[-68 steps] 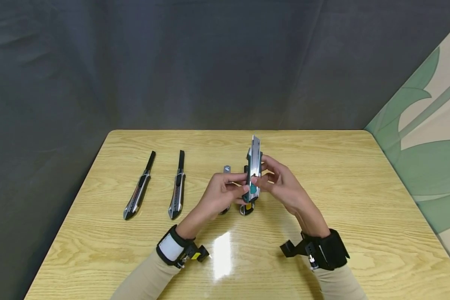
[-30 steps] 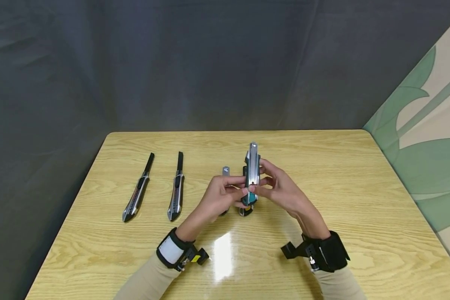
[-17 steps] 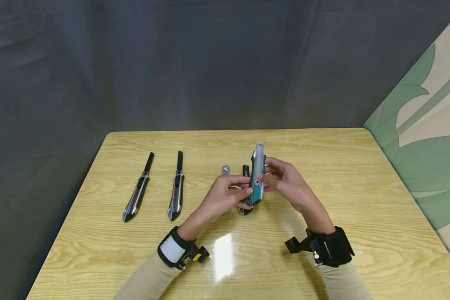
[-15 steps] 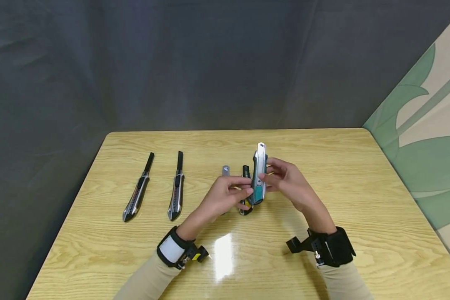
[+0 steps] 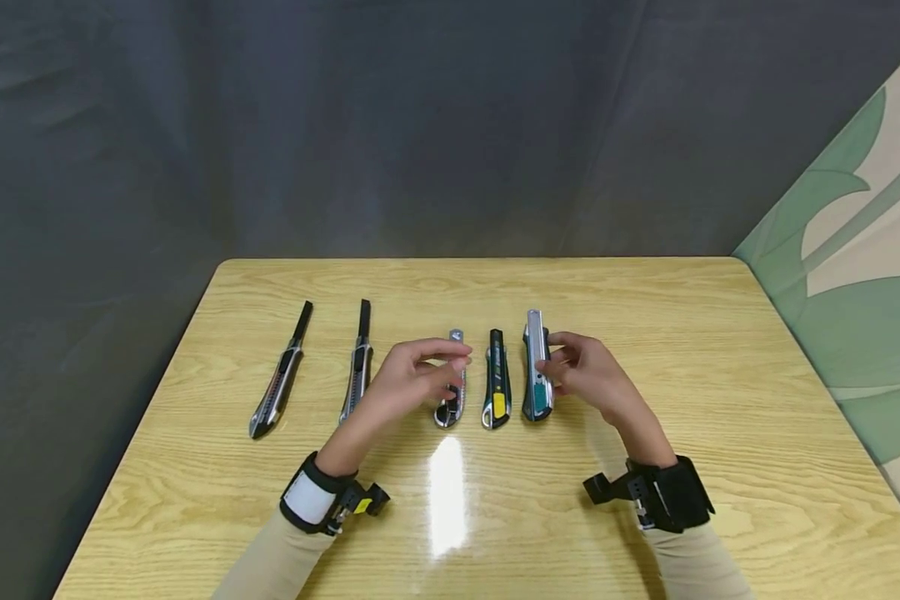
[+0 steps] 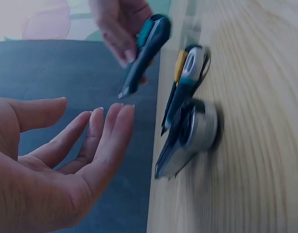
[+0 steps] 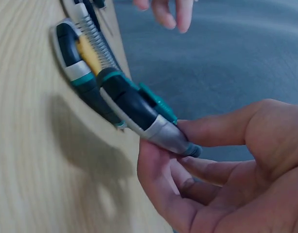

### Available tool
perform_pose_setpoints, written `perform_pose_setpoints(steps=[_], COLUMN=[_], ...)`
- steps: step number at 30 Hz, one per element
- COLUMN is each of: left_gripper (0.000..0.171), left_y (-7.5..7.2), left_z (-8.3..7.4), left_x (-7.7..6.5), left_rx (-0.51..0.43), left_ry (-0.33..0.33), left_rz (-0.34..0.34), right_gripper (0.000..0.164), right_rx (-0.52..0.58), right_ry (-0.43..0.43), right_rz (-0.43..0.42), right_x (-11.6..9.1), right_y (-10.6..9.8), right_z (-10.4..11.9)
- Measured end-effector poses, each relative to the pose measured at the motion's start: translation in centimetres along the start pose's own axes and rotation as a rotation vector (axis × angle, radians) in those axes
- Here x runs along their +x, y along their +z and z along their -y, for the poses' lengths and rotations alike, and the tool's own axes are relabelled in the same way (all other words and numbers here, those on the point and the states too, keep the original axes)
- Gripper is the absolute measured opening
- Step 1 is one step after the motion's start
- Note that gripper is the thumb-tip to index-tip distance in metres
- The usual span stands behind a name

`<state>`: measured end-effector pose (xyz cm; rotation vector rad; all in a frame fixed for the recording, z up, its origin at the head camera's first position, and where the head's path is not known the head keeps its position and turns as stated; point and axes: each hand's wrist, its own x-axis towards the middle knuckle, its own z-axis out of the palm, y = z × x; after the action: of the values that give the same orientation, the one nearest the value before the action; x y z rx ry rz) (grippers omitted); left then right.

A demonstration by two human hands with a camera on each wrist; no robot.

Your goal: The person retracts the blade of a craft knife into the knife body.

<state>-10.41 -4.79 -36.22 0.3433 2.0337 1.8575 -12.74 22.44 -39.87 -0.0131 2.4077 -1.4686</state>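
My right hand point(image 5: 588, 373) pinches a silver and teal utility knife point(image 5: 537, 367) between thumb and fingers. In the right wrist view that knife point(image 7: 139, 109) is raised off the wood, with its shadow below. My left hand point(image 5: 412, 379) holds nothing; its fingers are loosely bent over a silver snap-off knife point(image 5: 451, 410), partly hiding it. Between the hands lies a black utility knife with a yellow slider point(image 5: 497, 383). In the left wrist view the left hand's fingers point(image 6: 107, 141) stand apart from the knives.
Two silver and black knives with black tips lie on the left: an outer knife point(image 5: 276, 387) and an inner knife point(image 5: 360, 362), whose lower end is close by my left wrist. All rest on a wooden table point(image 5: 720, 375) before a dark cloth point(image 5: 450, 125).
My left hand has let go of the teal utility knife and moved left. The right hand has carried that knife right and lower, beside the yellow-slider knife, now uncovered.
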Motion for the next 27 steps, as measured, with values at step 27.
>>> perform_pose_setpoints(steps=[27], left_gripper=[0.032], left_y=[-5.3], left_z=[2.7], left_x=[-0.8], left_rx=[0.035], left_ry=[0.036], left_rz=[-0.202], right_gripper=[0.039], right_rx=[-0.309], right_ry=[0.022], right_rz=[-0.146], right_x=[1.2], right_y=[1.4], right_z=[-1.8])
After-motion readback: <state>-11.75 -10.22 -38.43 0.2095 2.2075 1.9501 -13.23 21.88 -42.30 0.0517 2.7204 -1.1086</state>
